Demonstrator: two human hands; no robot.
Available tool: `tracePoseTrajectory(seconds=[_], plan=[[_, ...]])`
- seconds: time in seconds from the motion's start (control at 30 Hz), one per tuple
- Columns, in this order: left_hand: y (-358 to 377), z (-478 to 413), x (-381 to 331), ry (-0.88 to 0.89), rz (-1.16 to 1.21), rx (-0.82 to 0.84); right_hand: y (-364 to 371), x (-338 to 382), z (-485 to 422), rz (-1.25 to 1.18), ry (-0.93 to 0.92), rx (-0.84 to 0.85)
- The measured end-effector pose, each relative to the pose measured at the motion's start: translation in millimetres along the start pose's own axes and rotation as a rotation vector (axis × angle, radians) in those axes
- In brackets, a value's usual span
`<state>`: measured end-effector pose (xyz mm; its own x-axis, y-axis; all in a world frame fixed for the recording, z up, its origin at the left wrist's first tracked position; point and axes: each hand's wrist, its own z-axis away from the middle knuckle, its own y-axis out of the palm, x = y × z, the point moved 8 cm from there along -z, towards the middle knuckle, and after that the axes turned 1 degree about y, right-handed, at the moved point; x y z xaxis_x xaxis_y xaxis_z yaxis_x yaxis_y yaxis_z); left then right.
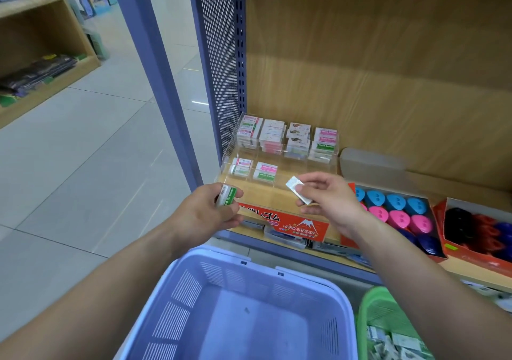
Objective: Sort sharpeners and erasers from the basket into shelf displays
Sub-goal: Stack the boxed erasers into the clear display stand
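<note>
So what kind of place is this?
Probably a stationery shop: a clear display tray of packaged erasers, boxes of coloured sharpeners beside it, and another stocked shelf across the tiled aisle.

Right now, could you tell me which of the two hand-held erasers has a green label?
The green eraser is gripped by the left hand; the right hand pinches a white eraser instead.

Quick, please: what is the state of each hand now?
Left hand: grips a green eraser.
Right hand: pinches a white wrapped eraser.
</note>
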<state>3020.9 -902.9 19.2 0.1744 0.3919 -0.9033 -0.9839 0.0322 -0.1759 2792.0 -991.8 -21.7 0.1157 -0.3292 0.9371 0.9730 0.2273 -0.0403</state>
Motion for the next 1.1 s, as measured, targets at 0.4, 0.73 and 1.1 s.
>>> tracePoseTrajectory(seconds=[0.4,0.73,1.1], plan=[[-2.4,-18.3,8.5,0.029,-0.087,-0.019,-31.7,10.2,-75.3,0.428,-0.127,-0.246],[-7.6,-31.6,12.5,0.064,-0.122,-0.082,5.8,5.7,-136.0,1.095,-0.206,0.005],[2.2,-29.9,1.3,0.092,-0.127,-0.055,10.5,49.0,-45.3,0.676,-0.403,-0.062]])
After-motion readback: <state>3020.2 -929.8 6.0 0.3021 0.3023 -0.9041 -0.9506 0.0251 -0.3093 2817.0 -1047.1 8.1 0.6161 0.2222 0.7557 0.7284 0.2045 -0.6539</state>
